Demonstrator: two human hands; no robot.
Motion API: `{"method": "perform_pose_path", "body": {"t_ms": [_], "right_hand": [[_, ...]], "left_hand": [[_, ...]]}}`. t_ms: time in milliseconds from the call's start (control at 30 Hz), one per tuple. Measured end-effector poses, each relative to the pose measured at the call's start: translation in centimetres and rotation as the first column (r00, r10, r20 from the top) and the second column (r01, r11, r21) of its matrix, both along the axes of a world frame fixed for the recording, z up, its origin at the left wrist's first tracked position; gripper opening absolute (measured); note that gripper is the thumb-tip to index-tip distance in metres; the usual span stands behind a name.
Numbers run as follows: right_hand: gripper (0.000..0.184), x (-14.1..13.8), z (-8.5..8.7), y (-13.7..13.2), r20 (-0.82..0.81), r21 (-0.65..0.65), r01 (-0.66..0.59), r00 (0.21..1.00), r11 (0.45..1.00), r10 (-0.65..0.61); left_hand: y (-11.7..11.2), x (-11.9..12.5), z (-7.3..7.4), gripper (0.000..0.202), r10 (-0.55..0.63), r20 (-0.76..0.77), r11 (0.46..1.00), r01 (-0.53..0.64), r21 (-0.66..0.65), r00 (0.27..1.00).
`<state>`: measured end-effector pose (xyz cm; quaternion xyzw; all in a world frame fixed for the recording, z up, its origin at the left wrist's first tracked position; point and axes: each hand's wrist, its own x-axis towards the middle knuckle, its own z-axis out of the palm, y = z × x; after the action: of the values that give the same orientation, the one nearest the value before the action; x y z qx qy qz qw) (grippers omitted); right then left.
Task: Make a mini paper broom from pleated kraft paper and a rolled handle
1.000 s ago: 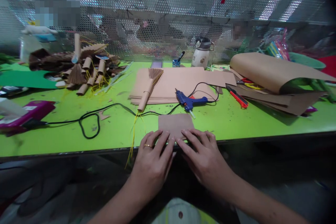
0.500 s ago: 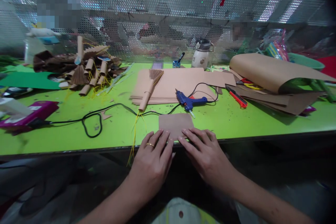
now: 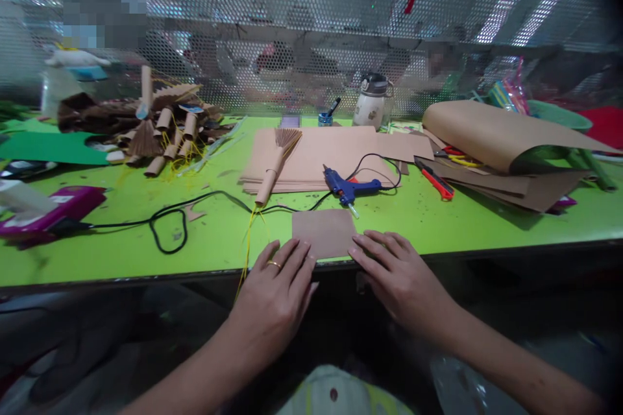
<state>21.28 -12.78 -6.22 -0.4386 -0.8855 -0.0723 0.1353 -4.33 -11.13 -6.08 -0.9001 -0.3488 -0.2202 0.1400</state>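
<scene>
A small brown paper rectangle (image 3: 325, 232) lies flat at the front edge of the green table. My left hand (image 3: 278, 292) rests with fingers stretched out, its fingertips on the paper's lower left corner; a ring is on one finger. At the right edge of the paper is my right hand (image 3: 400, 275), fingers extended and its tips touching or just beside that edge. Behind the paper lies a blue glue gun (image 3: 348, 187) with a clear stick at its rear. A rolled paper piece with a pleated fan end (image 3: 272, 172) and yellow strands sits to the left.
A stack of tan paper sheets (image 3: 321, 149) lies behind. To the right are a red utility knife (image 3: 435, 180) and a curled brown sheet (image 3: 491, 133). A black cord (image 3: 209, 194) runs left to a purple power strip (image 3: 73, 207). A bottle (image 3: 370, 104) stands behind.
My right hand has slid right, from the paper's lower part to its right edge, showing more of the paper. My left hand stays at the lower left corner. The view has shifted slightly.
</scene>
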Motion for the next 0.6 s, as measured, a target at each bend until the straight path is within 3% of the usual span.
{"method": "perform_pose_path", "body": {"t_ms": [333, 600], "right_hand": [[0.043, 0.5, 0.1, -0.2, -0.074, 0.013, 0.015, 0.997, 1.0, -0.014], [0.041, 0.0, -0.4, -0.5, -0.117, 0.02, 0.052, 0.992, 0.998, -0.05]], "left_hand": [[0.6, -2.9, 0.1, 0.037, -0.091, 0.065, 0.995, 0.093, -0.035, 0.994], [0.5, -3.6, 0.0, 0.043, -0.092, 0.08, 0.991, 0.099, -0.089, 0.993]]}}
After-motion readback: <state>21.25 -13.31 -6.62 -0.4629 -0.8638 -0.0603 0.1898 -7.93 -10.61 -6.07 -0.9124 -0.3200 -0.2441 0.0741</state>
